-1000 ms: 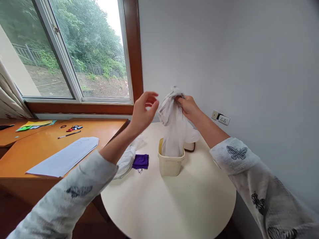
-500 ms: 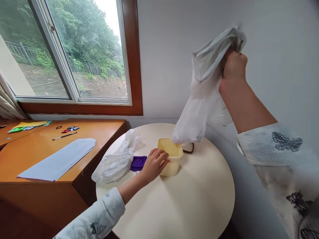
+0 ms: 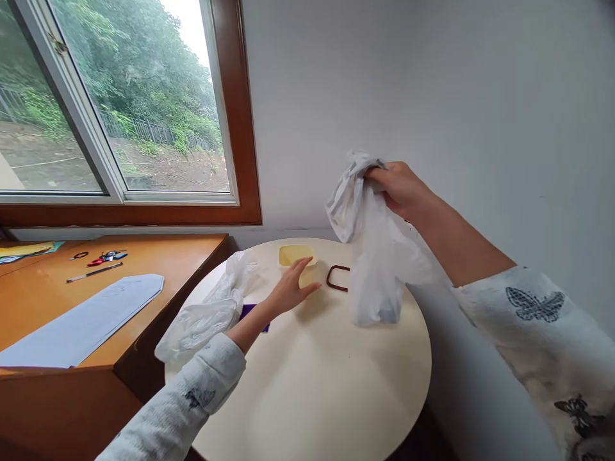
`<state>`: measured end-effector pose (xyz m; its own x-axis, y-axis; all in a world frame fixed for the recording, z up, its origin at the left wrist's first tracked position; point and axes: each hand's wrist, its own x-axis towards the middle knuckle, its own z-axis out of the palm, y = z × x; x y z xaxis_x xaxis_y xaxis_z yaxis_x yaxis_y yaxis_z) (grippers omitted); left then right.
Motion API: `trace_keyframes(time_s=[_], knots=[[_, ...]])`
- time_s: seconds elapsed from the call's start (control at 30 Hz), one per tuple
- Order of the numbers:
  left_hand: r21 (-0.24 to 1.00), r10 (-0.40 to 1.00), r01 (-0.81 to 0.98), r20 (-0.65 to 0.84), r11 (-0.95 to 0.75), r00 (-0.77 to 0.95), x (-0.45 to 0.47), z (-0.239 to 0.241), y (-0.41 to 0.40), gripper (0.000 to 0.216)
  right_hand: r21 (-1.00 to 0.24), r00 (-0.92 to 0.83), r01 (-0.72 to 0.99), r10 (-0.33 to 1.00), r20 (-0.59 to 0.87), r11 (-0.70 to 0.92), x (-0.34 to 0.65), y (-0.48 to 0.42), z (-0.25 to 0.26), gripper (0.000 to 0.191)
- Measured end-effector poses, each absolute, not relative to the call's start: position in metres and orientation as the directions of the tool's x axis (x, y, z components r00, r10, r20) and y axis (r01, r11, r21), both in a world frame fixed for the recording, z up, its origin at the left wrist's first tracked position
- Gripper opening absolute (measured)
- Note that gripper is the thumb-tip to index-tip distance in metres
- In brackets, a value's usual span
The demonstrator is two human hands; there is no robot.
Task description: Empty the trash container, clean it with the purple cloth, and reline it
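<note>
My right hand is closed on the bunched top of a white plastic bag, which hangs down so its bottom rests near the round cream table. My left hand lies with fingers stretched out against the near side of a small yellow tub at the table's far side. A brown U-shaped handle lies between the tub and the bag. A purple cloth peeks out beside my left wrist.
A second crumpled clear plastic bag lies at the table's left edge. A wooden desk on the left holds a white paper sheet, a pen and small tools. Window and grey wall stand behind.
My right hand has come down from high up, lowering the white bag to the table on the right of the tub. The tub has slid toward the wall under my left hand.
</note>
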<state>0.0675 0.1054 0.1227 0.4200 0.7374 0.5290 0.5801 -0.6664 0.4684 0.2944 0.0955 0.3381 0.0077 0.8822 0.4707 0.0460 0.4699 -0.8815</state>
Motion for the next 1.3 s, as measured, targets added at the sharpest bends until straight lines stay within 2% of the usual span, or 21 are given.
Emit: trace_keyframes(time_s=[0.1,0.2,0.37,0.47,0.6,0.7,0.93,1.13,1.2,1.3], knots=[[0.661,0.744,0.411,0.356,-0.628,0.565,0.079,0.122,0.078,0.078,-0.885,-0.098,0.020,0.882,0.461,0.465,0.291,0.086,0.331,0.012],[0.784,0.711,0.277,0.275,-0.556,0.647,0.077,0.107,0.059,0.073,-0.876,-0.153,-0.055,0.863,0.482,0.480,0.288,0.082,0.326,0.009],[0.862,0.808,0.288,0.206,-0.417,0.552,0.058,0.066,0.053,0.069,-0.879,-0.138,-0.190,0.875,0.464,0.436,0.285,0.088,0.314,0.014],[0.914,0.826,0.289,0.082,-0.286,0.558,0.057,0.045,0.054,0.067,-0.885,-0.168,-0.241,0.881,0.442,0.398,0.279,0.093,0.304,0.018],[0.978,0.787,0.146,0.030,-0.151,0.617,0.073,0.037,0.051,0.057,-0.900,-0.231,-0.255,0.881,0.412,0.354,0.270,0.092,0.296,0.018],[0.994,0.773,0.082,0.006,-0.075,0.635,0.083,0.040,0.047,0.044,-0.899,-0.255,-0.265,0.874,0.414,0.348,0.267,0.088,0.292,0.017],[0.987,0.752,0.154,-0.130,0.038,0.646,0.082,0.032,0.045,0.030,-0.899,-0.234,-0.276,0.883,0.407,0.341,0.276,0.086,0.284,0.020],[0.993,0.767,0.102,-0.115,0.065,0.631,0.083,0.032,0.039,0.022,-0.897,-0.181,-0.317,0.910,0.374,0.306,0.283,0.086,0.282,0.025],[0.987,0.769,0.021,-0.137,0.160,0.624,0.088,0.032,0.039,0.025,-0.899,-0.166,-0.304,0.911,0.377,0.316,0.283,0.083,0.283,0.026],[0.891,0.748,-0.136,-0.272,0.434,0.606,0.098,0.028,0.043,0.030,-0.899,-0.142,-0.257,0.907,0.397,0.353,0.283,0.079,0.285,0.027]])
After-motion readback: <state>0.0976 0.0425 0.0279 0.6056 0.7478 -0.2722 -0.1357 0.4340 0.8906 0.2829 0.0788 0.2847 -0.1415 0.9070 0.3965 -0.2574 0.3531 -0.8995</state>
